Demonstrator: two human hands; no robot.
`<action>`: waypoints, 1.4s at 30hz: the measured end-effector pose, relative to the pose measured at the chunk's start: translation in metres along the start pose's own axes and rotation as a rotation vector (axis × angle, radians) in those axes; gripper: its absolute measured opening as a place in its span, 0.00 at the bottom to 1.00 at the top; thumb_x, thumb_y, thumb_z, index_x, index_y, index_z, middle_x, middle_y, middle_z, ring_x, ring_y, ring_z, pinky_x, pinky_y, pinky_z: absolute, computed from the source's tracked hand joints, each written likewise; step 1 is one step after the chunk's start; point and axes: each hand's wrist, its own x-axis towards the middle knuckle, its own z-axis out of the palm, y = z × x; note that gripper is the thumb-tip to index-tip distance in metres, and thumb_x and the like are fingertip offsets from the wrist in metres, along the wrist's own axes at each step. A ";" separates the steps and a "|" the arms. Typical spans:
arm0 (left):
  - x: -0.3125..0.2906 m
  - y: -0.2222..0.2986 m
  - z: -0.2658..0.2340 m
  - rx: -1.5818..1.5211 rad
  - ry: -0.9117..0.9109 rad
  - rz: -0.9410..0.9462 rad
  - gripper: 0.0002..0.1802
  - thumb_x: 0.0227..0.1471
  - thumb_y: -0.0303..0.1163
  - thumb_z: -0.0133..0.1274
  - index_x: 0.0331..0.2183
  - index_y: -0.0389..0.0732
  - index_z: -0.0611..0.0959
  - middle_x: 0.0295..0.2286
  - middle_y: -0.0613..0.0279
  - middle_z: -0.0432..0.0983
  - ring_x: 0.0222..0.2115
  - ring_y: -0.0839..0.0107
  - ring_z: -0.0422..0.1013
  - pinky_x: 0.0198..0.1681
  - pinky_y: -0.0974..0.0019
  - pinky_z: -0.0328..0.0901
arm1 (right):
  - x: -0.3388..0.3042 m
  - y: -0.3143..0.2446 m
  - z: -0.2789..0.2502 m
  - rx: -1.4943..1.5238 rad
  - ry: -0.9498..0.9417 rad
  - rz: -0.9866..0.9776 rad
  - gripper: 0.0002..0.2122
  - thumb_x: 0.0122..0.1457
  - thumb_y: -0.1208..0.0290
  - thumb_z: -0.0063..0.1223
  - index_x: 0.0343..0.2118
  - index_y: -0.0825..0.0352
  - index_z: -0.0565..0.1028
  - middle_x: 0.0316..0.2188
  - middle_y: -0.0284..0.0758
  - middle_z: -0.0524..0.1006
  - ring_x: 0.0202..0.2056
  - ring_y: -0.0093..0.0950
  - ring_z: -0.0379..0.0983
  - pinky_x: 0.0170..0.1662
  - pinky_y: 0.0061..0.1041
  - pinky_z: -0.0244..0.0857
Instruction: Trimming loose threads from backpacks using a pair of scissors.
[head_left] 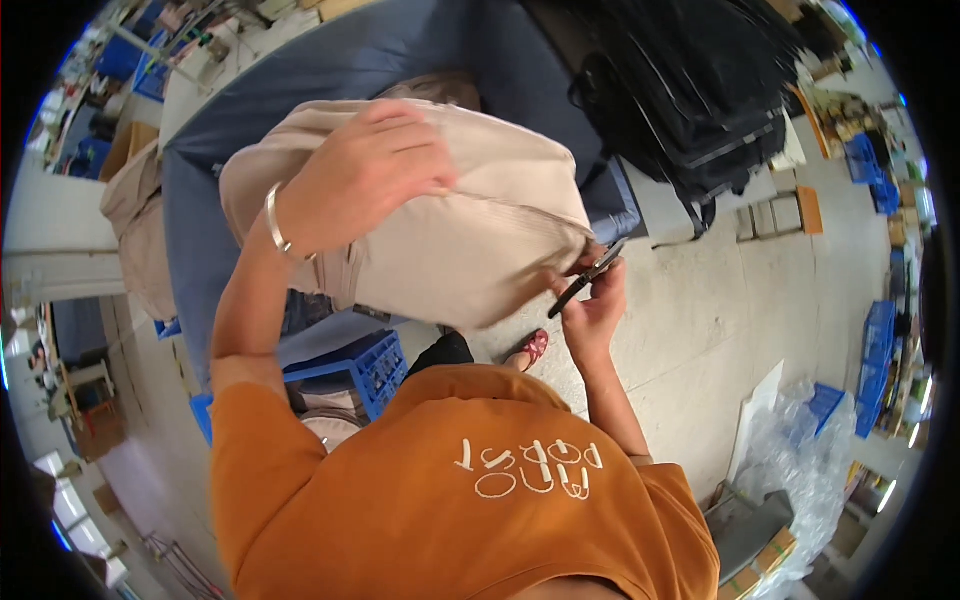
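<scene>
A beige backpack lies tilted in front of me, partly over a blue-grey padded surface with raised sides. My left hand rests across the upper part of the bag, its fingers bent and closed on the fabric; slight blur softens the fingertips. At the bag's right end, my right hand grips small dark-handled scissors, with the metal blades pointing up and away from me. The right fingers are partly hidden behind the scissors and the bag's edge.
Black backpacks are piled at the far right. Another beige bag hangs at the left edge. Below the bag stands a blue plastic crate. Clear plastic wrap lies on the floor at right, and a small stool-like frame stands beyond.
</scene>
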 end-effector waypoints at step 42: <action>0.075 -0.016 0.293 -0.585 -0.341 -0.158 0.12 0.44 0.44 0.60 0.24 0.45 0.82 0.25 0.71 0.74 0.34 0.72 0.69 0.60 0.62 0.48 | -0.029 0.087 -0.090 -0.792 -0.423 0.381 0.32 0.52 0.36 0.52 0.31 0.71 0.74 0.31 0.47 0.77 0.33 0.46 0.76 0.36 0.40 0.70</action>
